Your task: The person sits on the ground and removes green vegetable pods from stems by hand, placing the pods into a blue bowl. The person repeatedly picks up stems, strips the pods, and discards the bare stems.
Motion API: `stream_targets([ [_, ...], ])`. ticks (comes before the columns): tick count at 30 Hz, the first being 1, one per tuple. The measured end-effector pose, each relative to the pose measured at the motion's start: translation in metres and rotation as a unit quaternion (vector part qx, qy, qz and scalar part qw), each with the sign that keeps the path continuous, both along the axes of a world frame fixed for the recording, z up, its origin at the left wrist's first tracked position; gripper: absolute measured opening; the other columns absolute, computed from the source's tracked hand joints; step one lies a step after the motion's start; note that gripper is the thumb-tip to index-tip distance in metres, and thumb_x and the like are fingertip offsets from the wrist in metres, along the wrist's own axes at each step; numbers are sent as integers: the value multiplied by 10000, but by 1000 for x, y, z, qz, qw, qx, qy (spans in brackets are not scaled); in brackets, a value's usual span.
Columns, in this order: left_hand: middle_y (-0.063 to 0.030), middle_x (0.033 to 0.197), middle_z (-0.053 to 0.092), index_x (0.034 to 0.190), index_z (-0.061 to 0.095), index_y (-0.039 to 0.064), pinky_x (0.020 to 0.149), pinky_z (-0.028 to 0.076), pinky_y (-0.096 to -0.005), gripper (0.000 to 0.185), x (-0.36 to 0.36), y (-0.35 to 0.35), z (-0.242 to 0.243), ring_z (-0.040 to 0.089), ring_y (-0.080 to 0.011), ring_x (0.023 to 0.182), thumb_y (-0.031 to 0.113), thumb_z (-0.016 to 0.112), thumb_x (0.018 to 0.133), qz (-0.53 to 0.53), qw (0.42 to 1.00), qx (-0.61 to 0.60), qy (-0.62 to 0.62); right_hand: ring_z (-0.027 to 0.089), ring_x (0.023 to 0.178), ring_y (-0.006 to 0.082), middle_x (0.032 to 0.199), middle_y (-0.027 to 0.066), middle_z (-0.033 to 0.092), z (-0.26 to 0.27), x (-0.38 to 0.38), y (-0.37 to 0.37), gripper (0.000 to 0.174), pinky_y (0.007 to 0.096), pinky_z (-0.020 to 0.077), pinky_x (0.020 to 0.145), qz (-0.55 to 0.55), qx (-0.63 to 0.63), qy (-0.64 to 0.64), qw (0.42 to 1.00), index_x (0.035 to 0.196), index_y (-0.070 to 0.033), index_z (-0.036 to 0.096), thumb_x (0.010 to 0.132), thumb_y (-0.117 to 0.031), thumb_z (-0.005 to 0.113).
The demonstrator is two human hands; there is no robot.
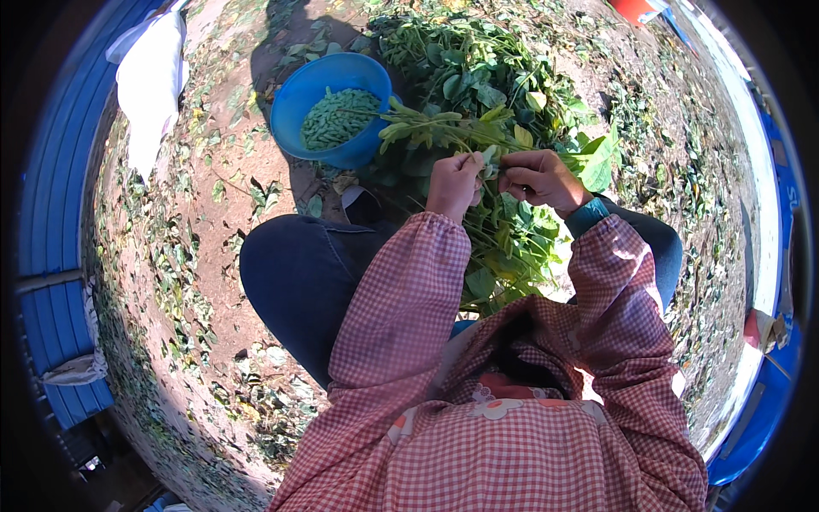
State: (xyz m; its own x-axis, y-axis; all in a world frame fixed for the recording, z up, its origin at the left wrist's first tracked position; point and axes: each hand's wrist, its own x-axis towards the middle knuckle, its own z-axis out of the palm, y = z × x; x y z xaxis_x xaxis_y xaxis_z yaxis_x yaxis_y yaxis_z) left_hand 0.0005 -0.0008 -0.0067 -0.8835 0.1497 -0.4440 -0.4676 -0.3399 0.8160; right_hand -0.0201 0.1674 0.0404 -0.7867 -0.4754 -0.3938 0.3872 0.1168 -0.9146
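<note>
In front of me both hands meet at a leafy soybean plant [457, 131] with fuzzy green pods. My left hand [453, 185] has its fingers closed at the stalk, beside a small cluster of green pods or leaves [490, 161]. From the other side, my right hand [540, 181] pinches the same plant, its fingertips close to the left ones. What exactly lies between the fingertips is partly hidden. Ahead and to the left, a blue plastic bucket [286, 121] holds a heap of picked green pods [338, 118]. The plant's pod-laden tip reaches towards its rim.
A pile of uprooted bean plants [486, 77] lies beyond my hands. More leafy stems [505, 249] lie between my bent legs. Dry leaves litter the ground [205, 256]. A white sack [150, 83] lies far left, near blue corrugated panels [48, 211]. A red container [635, 9] stands far right.
</note>
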Motion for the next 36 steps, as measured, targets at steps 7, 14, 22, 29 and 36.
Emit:
stream_targets([
  [7,37,589,472,859,589,-8,373,285,-185,216,4,7,3,369,-25,440,199,528,869,-1,1000,-8,20,349,398,35,654,34,575,-9,-3,1,295,189,235,348,-80,28,-11,996,847,8,618,829,-282,568],
  [14,17,617,505,902,586,-15,400,323,-197,196,7,12,1,431,-44,491,164,588,824,-48,998,-41,-8,277,371,18,488,-60,394,-18,-8,-3,278,210,172,349,-119,85,-42,988,690,-26,583,785,-276,660],
  [22,25,607,487,800,561,46,394,298,-200,167,7,11,-2,397,-44,470,201,546,859,-38,998,17,-54,275,388,20,494,-64,380,-22,-5,-2,227,202,179,363,-105,29,-49,993,645,-76,532,810,-219,594],
  [29,-28,752,577,898,547,42,414,277,-177,151,5,10,-3,381,-43,531,183,494,883,-30,995,52,-84,303,411,22,553,-67,420,-29,-3,-6,182,200,188,369,-151,16,-66,986,667,-86,518,809,-179,582],
  [36,12,699,506,880,552,42,401,265,-178,154,4,6,2,379,-52,527,178,481,888,-2,994,48,-99,295,422,18,554,-85,395,-28,-2,-5,163,198,178,376,-149,-18,-89,985,695,-93,543,815,-186,602],
])
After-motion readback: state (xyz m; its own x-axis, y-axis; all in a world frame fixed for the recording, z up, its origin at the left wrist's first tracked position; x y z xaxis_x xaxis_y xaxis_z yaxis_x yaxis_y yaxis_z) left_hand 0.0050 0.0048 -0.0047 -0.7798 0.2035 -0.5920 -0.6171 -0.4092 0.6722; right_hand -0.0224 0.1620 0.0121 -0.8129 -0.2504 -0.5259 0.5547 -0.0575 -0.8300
